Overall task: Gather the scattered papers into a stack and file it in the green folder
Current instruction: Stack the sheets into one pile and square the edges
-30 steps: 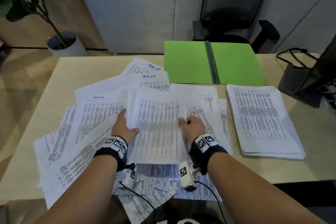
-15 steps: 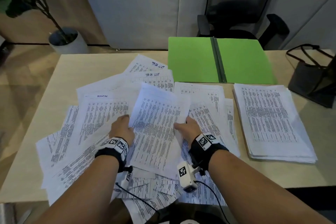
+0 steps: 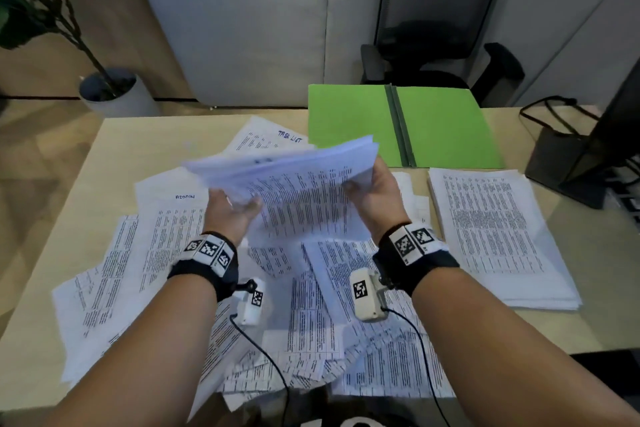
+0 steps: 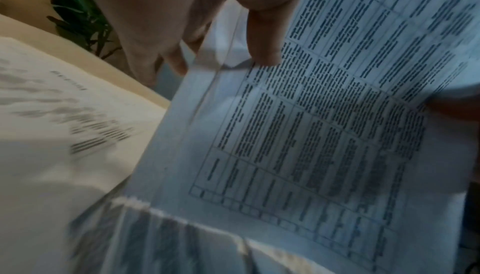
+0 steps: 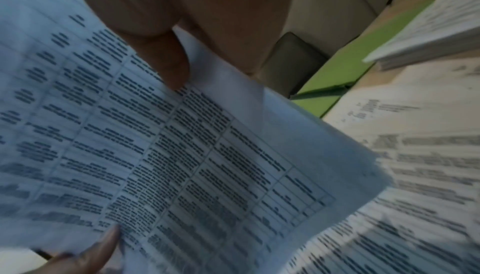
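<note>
Both hands, left hand [image 3: 232,211] and right hand [image 3: 375,194], pinch the lifted sheaf [image 3: 298,180]; the stack [image 3: 491,229] lies at 3 o'clock, nearer the right hand.

A pale wood bench [image 3: 138,149] stands on a light wood floor [image 3: 41,135], facing grey-white panels [image 3: 242,17] with vertical seams. Behind its far edge sits a black office chair [image 3: 433,55], and at far left a leafy plant [image 3: 31,10] grows from a round grey pot [image 3: 114,94]. At right stands a dark monitor [image 3: 595,149]; the light is soft and dim.
</note>
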